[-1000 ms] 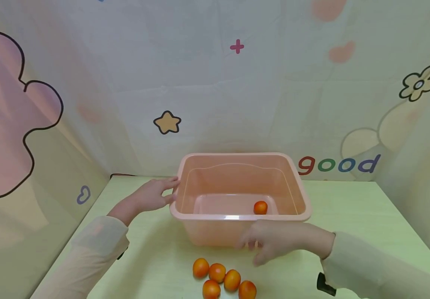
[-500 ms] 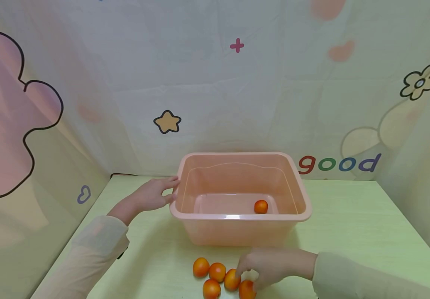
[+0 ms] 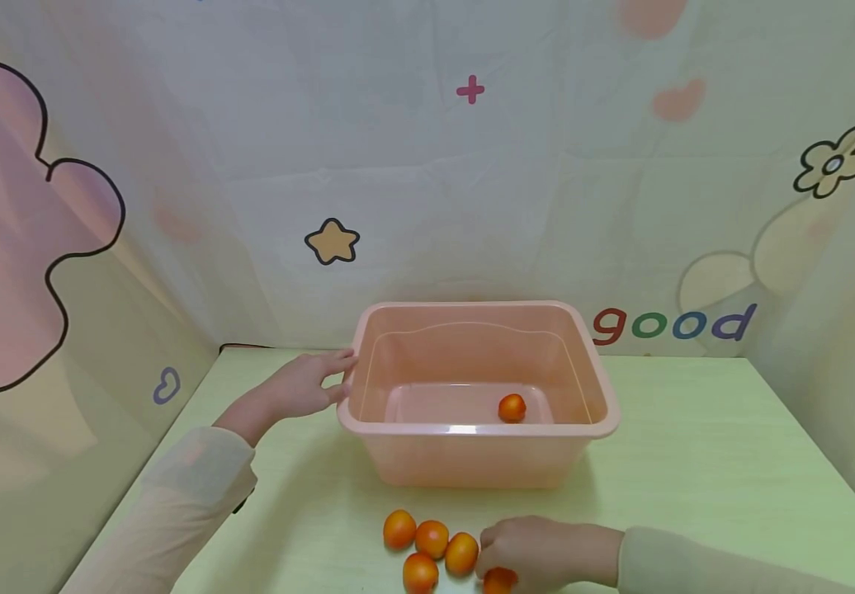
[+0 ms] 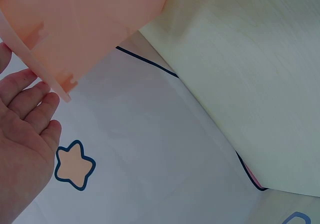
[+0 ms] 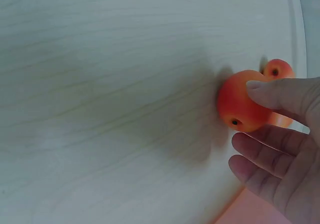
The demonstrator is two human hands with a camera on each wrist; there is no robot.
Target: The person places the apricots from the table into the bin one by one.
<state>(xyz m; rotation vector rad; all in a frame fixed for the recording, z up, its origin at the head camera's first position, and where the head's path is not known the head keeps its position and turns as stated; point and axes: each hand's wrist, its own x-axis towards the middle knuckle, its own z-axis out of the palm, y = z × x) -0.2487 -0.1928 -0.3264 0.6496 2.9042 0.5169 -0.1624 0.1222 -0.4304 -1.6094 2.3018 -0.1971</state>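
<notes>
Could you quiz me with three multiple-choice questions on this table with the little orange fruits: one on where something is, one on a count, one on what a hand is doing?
1. Where does the left hand rest?
A. On the left rim of the pink tub
B. Inside the tub
C. On the fruits

2. How many orange fruits lie inside the tub?
A. None
B. One
C. Three

3. What is the right hand doing?
A. Lying flat and idle
B. Holding the tub
C. Pinching a fruit on the table

Answers:
1 A, its fingers touch the tub's rim from outside.
2 B, a single fruit in the tub sits on its floor.
3 C, its fingers curl over the gripped fruit, beside the loose fruits.
</notes>
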